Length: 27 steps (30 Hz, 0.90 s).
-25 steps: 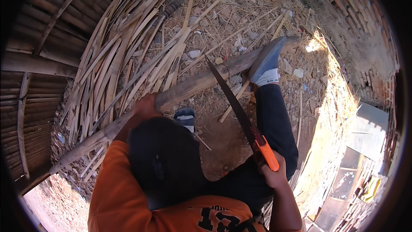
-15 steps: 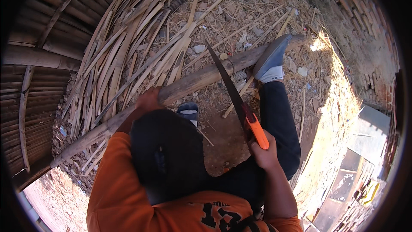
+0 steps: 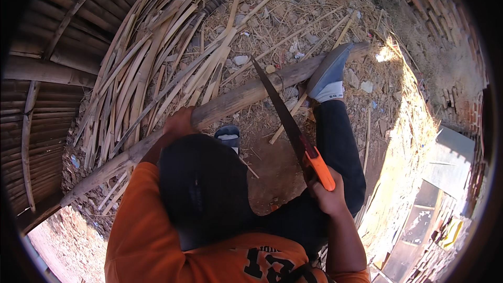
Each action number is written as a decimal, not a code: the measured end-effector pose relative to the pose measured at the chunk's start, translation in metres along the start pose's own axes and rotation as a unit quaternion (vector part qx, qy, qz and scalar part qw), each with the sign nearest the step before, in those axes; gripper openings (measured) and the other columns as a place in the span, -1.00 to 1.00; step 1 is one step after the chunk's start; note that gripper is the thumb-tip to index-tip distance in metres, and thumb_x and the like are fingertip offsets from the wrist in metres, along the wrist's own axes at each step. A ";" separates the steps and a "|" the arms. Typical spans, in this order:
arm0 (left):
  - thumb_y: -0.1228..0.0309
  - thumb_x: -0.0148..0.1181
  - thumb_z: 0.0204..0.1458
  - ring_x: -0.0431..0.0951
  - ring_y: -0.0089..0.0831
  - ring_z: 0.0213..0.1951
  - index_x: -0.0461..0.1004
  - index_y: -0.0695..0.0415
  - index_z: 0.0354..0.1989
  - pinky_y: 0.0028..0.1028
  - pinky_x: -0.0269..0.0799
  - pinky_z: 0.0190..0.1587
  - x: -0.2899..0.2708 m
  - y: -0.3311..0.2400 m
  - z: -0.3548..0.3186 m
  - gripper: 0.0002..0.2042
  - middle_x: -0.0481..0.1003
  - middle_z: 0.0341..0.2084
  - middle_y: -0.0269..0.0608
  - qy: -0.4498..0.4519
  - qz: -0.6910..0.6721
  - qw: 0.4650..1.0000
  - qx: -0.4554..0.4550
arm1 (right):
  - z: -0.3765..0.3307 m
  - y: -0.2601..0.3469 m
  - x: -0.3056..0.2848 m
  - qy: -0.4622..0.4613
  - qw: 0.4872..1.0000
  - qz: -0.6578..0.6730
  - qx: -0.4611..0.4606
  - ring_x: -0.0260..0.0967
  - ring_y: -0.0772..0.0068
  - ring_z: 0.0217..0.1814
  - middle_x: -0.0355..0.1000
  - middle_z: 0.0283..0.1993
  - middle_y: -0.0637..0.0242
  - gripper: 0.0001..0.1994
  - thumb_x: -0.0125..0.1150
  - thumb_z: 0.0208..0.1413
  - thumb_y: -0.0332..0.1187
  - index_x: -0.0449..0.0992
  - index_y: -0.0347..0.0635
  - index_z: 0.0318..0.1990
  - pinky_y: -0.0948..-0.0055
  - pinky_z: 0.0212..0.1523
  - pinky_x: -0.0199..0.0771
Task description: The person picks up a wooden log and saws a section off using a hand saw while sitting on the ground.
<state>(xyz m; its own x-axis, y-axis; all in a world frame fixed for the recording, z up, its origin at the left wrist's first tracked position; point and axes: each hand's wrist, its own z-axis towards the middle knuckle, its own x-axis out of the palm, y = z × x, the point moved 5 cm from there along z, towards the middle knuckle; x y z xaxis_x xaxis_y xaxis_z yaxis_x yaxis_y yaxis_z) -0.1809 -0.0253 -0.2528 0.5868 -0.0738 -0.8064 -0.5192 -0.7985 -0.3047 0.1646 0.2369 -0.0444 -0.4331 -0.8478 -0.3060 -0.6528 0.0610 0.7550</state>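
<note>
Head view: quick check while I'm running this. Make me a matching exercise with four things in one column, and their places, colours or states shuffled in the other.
Things:
1. Left hand
2. Saw handle
3. Long strips
4. Right hand

Places, colours or states:
A. Heaped in the upper left of the picture
B. Closed round the grip of a tool
C. On the log, left of the picture's centre
D. Bright orange

Right pairs: 1-C, 2-D, 3-A, 4-B
</note>
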 end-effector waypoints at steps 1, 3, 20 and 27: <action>0.09 0.50 -0.23 0.52 0.02 0.20 0.29 0.04 0.38 -0.10 0.43 0.26 0.002 0.000 -0.005 -0.10 0.45 0.18 0.03 0.012 0.007 1.000 0.000 | -0.020 0.001 -0.004 -0.010 0.999 0.035 0.000 0.40 0.58 -0.34 0.47 -0.34 0.39 -0.78 0.21 0.01 -0.51 0.53 -0.31 -0.15 0.49 -0.25 0.43; 0.09 0.50 -0.23 0.52 0.01 0.20 0.29 0.03 0.38 -0.11 0.42 0.27 0.002 -0.005 -0.006 -0.10 0.44 0.20 0.03 0.011 0.012 1.000 0.001 | -0.038 -0.006 -0.012 -0.016 0.999 -0.027 -0.025 0.38 0.61 -0.39 0.45 -0.39 0.41 -0.78 0.19 0.01 -0.51 0.53 -0.33 -0.15 0.51 -0.30 0.42; 0.07 0.49 -0.16 0.53 0.04 0.18 0.28 0.01 0.38 -0.05 0.45 0.24 0.016 0.006 0.003 -0.14 0.46 0.19 0.00 -0.037 0.001 0.999 0.020 | -0.005 -0.021 0.002 -0.019 0.998 -0.033 -0.052 0.47 0.50 -0.31 0.50 -0.37 0.31 -0.70 0.21 -0.02 -0.51 0.55 -0.37 -0.07 0.46 -0.17 0.48; 0.06 0.48 -0.15 0.52 0.02 0.20 0.28 -0.01 0.39 -0.05 0.42 0.26 -0.002 0.001 -0.003 -0.14 0.44 0.20 0.01 -0.006 -0.002 1.000 -0.007 | -0.018 0.001 -0.010 -0.010 0.998 0.066 0.018 0.39 0.60 -0.42 0.47 -0.40 0.40 -0.78 0.19 0.02 -0.52 0.55 -0.35 -0.14 0.54 -0.31 0.41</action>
<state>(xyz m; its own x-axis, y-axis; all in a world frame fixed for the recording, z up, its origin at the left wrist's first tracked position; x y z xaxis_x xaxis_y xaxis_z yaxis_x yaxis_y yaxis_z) -0.1813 -0.0275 -0.2497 0.5814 -0.0627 -0.8112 -0.5080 -0.8068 -0.3017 0.1789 0.2360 -0.0302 -0.5292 -0.8200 -0.2178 -0.6107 0.1899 0.7687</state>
